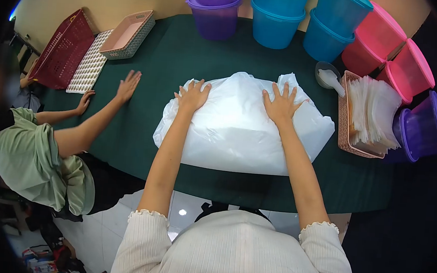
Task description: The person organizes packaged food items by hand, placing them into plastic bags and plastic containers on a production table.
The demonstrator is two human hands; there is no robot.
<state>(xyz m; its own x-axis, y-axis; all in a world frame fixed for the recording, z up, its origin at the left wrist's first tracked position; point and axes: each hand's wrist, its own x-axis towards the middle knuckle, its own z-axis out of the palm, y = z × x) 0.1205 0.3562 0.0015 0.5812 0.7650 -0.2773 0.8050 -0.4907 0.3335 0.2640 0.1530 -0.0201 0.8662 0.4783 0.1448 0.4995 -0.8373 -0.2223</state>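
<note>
A large, full white plastic bag (236, 133) lies on the dark green tablecloth in front of me. My left hand (193, 96) rests on its upper left part, fingers spread. On the upper right part lies my right hand (281, 104), its fingers also spread flat. The bag's gathered end (290, 81) sticks up just beyond my right hand. What the bag contains is hidden by the white plastic.
A person in a green top (37, 158) stands at left, one hand (128, 86) over the table. Baskets (126, 37) stand behind. Lidded tubs, purple (215, 20), blue (276, 25) and pink (381, 31), line the back. At right are a scoop bowl (328, 77) and a basket of plastic pouches (372, 110).
</note>
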